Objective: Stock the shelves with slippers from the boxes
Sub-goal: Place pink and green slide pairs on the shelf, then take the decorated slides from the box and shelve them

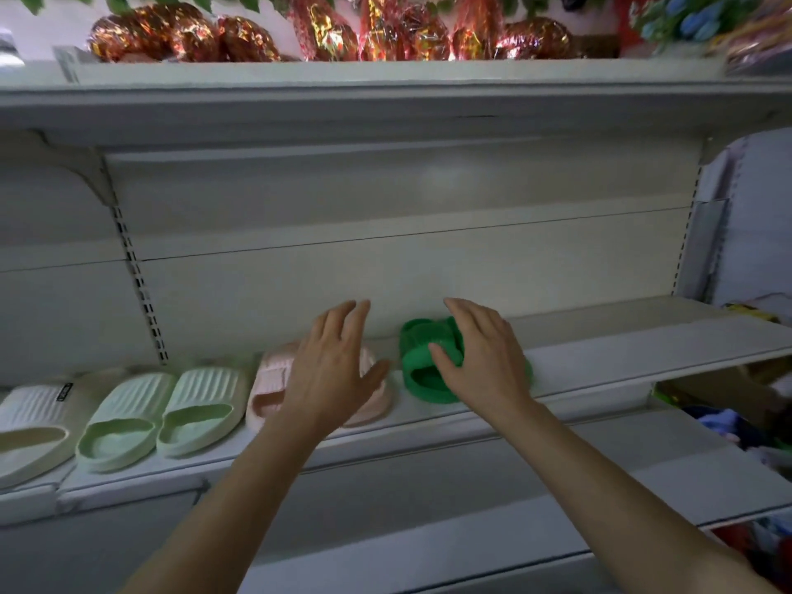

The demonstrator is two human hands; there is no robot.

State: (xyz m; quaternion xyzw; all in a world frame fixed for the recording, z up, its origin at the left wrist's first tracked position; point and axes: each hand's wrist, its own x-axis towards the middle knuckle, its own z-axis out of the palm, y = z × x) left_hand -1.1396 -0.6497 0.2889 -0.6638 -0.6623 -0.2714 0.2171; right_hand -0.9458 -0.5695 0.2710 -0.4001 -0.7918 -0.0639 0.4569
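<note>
A row of slippers lies on the white shelf (600,358). From the left come a cream slipper (30,426), a pale green pair (158,415), a pink pair (268,390) and a bright green pair (418,364). My left hand (336,364) hovers over the pink pair with fingers spread and nothing in it. My right hand (484,358) rests on the right slipper of the bright green pair, fingers apart, hiding most of that slipper. No box is in view.
The shelf runs on bare to the right of the green pair. An upper shelf (385,100) carries foil-wrapped goods (325,32). Mixed coloured goods (737,426) are piled at the right edge. A lower white shelf (428,486) juts out below my arms.
</note>
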